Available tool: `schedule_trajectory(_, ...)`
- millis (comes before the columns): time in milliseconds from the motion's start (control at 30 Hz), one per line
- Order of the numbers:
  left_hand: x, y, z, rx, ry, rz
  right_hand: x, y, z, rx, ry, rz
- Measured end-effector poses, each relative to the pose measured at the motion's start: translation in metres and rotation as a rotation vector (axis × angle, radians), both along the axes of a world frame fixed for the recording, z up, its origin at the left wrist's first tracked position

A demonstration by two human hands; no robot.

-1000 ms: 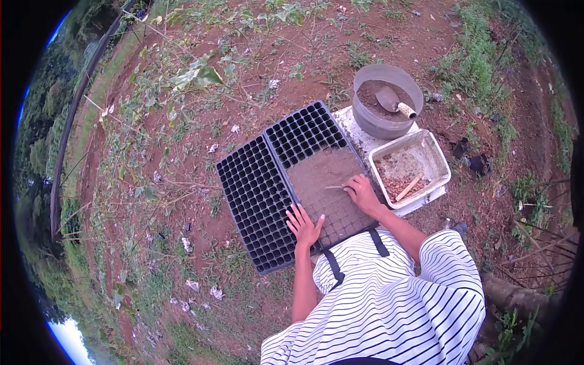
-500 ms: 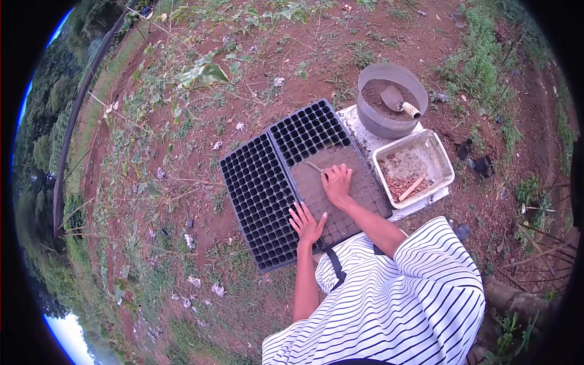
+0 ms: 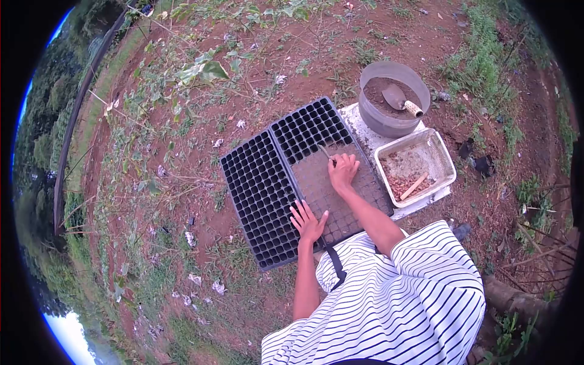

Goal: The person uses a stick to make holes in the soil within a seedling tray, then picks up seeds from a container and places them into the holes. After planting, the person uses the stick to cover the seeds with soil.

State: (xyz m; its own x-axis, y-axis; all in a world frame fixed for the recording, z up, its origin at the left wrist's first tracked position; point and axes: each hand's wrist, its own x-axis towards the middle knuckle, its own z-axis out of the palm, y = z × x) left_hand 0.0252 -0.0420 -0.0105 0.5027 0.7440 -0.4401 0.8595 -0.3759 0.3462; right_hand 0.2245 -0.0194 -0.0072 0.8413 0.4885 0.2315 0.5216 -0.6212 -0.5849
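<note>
Two black seedling trays lie side by side. Dark soil fills the nearer cells of the right tray [image 3: 340,214], while its far cells hold none. The left tray [image 3: 255,193] has bare black cells. My right hand [image 3: 344,173] is closed on a thin, flat stick [image 3: 324,151], whose tip reaches the border between the soil and the unfilled cells. My left hand [image 3: 309,224] rests with spread fingers across the seam between the two trays, near my lap.
To the right, a round grey tub [image 3: 389,125] holds soil and a trowel [image 3: 401,100]. Nearer stands a white plastic basket [image 3: 448,177] with small brown seed-like pieces and a wooden stick [image 3: 414,186]. Both sit on a whitish board [image 3: 359,126]. Leafy plants [image 3: 210,70] grow beyond the trays.
My right hand has moved slightly away from me and to the right, and the stick now points more toward the tray's far end. My left hand has stayed in place.
</note>
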Motion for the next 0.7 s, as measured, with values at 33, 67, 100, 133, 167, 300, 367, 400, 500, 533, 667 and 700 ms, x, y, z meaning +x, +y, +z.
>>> schedule_trajectory(33,0.000,0.000,0.000,0.000,-0.002,-0.001,0.005,0.002,0.000,-0.014,0.004,-0.009)
schedule_trajectory(67,0.000,0.000,-0.001,-0.001,0.006,-0.001,0.008,0.004,0.000,-0.014,0.002,-0.010)
schedule_trajectory(100,0.000,0.001,0.000,-0.002,0.014,-0.001,0.011,0.006,0.000,-0.020,0.022,-0.019)
schedule_trajectory(133,0.001,0.001,0.000,-0.001,0.012,-0.001,0.014,0.008,0.000,-0.026,0.042,-0.028)
schedule_trajectory(167,0.000,0.001,0.000,-0.003,0.017,-0.001,0.016,0.010,0.000,-0.025,0.040,-0.026)
schedule_trajectory(300,0.001,0.001,0.001,-0.006,0.015,0.004,0.031,0.015,0.005,-0.032,0.162,-0.066)
schedule_trajectory(367,0.001,0.000,0.002,-0.008,0.010,0.008,0.042,0.015,0.011,-0.043,0.207,-0.040)
schedule_trajectory(400,0.001,0.000,0.002,-0.011,0.006,0.009,0.048,0.015,0.012,-0.004,0.186,-0.058)
schedule_trajectory(500,0.000,-0.001,0.003,-0.005,-0.002,0.007,0.069,0.015,0.014,0.000,0.141,-0.030)
schedule_trajectory(533,0.000,-0.002,0.002,-0.008,-0.003,0.005,0.076,0.015,0.014,-0.032,0.119,0.010)
schedule_trajectory(667,0.000,-0.001,0.002,0.006,-0.029,-0.001,0.089,0.021,0.013,-0.032,0.102,0.175)
schedule_trajectory(700,0.000,-0.001,0.002,0.008,-0.030,0.000,0.089,0.022,0.012,-0.028,0.102,0.175)
